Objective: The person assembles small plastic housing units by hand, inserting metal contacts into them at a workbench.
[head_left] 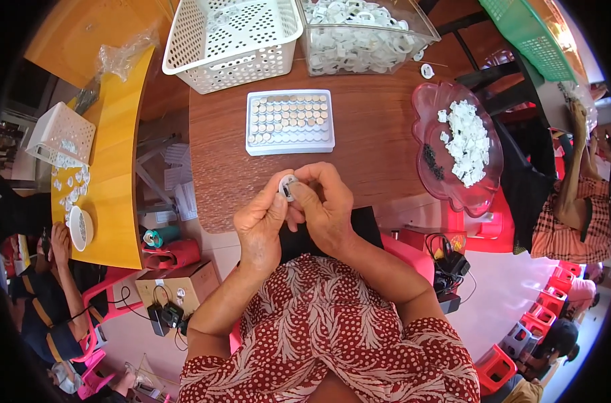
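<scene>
Both hands meet on 1 small round white plastic part (288, 187). The left hand (262, 225) pinches it; the right hand (325, 205) presses on it. Just beyond lies the flat white tray of round metal discs (290, 121). It looks like a fitting step, needing steady pushing.

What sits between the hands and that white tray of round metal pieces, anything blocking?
Nothing visible. Both the left hand and right hand pinch a small white round part at the table's near edge; only bare brown tabletop lies between them and the tray.
</scene>
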Action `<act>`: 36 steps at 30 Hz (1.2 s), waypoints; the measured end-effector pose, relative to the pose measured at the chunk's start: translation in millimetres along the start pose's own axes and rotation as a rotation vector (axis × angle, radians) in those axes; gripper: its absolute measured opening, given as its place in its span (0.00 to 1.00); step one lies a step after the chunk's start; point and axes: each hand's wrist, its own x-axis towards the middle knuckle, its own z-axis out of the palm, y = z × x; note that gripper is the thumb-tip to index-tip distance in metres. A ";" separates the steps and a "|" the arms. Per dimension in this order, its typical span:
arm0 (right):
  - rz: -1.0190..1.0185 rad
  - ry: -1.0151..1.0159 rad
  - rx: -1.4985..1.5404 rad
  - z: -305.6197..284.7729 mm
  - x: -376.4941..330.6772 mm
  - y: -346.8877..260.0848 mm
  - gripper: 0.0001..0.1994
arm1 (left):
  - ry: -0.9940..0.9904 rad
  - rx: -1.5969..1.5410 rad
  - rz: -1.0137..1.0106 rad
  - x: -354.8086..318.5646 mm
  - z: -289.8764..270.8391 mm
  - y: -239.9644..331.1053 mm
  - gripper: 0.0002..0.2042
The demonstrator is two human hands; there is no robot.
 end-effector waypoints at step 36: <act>0.238 0.073 0.202 -12.4 6.3 -7.0 0.06 | -0.030 -0.064 -0.199 13.5 -1.4 3.6 0.17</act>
